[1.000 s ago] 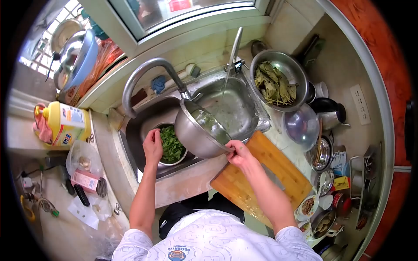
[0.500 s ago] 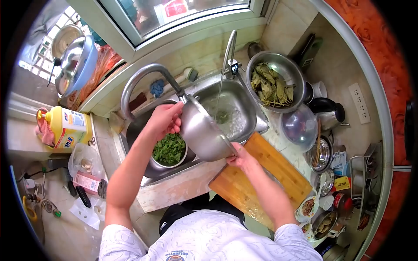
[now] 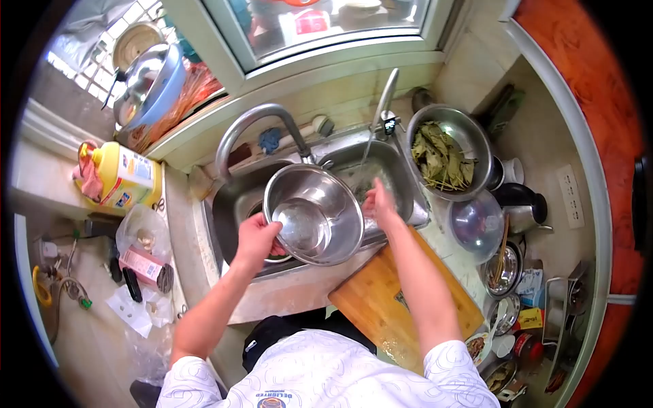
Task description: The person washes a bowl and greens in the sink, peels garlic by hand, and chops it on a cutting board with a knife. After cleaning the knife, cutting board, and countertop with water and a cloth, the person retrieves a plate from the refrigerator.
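Observation:
My left hand (image 3: 258, 238) is closed on the left rim of a stainless steel bowl (image 3: 313, 228), which faces up above the double sink (image 3: 221, 204). No food shows inside the bowl. My right hand (image 3: 381, 204) is off the rim, just right of the bowl at the right basin, with its fingers apart and nothing in them. Water runs from a thin faucet (image 3: 386, 95) into that basin. Beneath the bowl, the container of green leaves in the left basin is almost wholly hidden.
A large curved faucet (image 3: 255, 114) arches over the left basin. To the right stand a metal bowl of dried leaves (image 3: 435, 160), a clear dome lid (image 3: 476, 224) and a kettle (image 3: 524, 207). A wooden cutting board (image 3: 415, 306) lies in front; a yellow jug (image 3: 129, 173) stands left.
The steel bowl has turned from tipped, outside toward me, to upright. My left hand has come down to its left rim. My right hand has let go and moved toward the right basin.

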Tool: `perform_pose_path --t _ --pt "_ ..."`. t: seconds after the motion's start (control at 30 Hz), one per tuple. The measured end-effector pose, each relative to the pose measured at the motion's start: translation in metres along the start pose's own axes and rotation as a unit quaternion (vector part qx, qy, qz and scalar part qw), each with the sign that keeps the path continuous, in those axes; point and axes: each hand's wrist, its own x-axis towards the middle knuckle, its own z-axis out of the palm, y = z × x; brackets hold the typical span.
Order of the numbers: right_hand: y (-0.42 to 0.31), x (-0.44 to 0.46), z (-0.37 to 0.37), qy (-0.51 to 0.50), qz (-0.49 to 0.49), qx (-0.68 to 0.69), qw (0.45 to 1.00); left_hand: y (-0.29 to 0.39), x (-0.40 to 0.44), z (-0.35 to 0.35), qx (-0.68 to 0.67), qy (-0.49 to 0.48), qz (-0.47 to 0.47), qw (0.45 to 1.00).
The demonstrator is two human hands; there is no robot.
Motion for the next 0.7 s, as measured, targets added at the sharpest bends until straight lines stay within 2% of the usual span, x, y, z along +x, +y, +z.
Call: perform_pose_path --t 0.03,0.07,0.13,0.27,0.33,0.37,0.4,0.43,0.47,0.5,0.57,0.7 --pt "-0.011 0.009 0.015 0.097 -0.02 -0.012 0.995 -0.008 -0.01 0.002 -0.043 0.029 0.013 0.999" --pt "-0.011 0.027 0.024 0.128 -0.046 -0.005 0.991 -0.011 -0.018 0.003 -0.055 0.051 0.022 0.997" --pt "-0.025 0.044 0.049 0.136 -0.024 -0.013 0.99 -0.017 -0.027 0.002 -0.055 0.084 0.044 0.994" --pt "-0.051 0.056 0.075 0.052 0.001 0.0 0.999 -0.03 -0.033 -0.002 -0.068 0.099 0.057 0.991" --pt "-0.062 0.054 0.074 -0.068 0.022 -0.034 0.997 -0.033 -0.032 0.002 -0.085 0.089 0.052 0.991" --pt "-0.061 0.051 0.072 -0.063 0.021 -0.041 0.997 -0.034 -0.029 0.005 -0.093 0.086 0.05 0.991" --pt "-0.064 0.029 0.074 -0.033 -0.074 -0.158 0.984 -0.036 -0.027 0.008 -0.102 0.079 0.047 0.991" --pt "-0.062 0.016 0.07 -0.002 -0.165 -0.272 0.948 -0.038 -0.025 0.012 -0.11 0.071 0.042 0.99" --pt "-0.039 0.046 0.042 0.063 -0.424 -0.527 0.734 -0.039 -0.022 0.014 -0.116 0.058 0.031 0.991" --pt "-0.042 0.034 0.03 0.068 -0.421 -0.532 0.731 -0.045 -0.018 0.017 -0.121 0.051 0.028 0.991" --pt "-0.058 0.002 0.015 -0.087 -0.167 -0.501 0.845 -0.066 0.002 0.023 -0.197 0.019 0.012 0.98" --pt "-0.059 -0.022 -0.02 -0.054 -0.139 -0.536 0.831 -0.099 0.038 0.035 -0.283 -0.042 0.008 0.958"
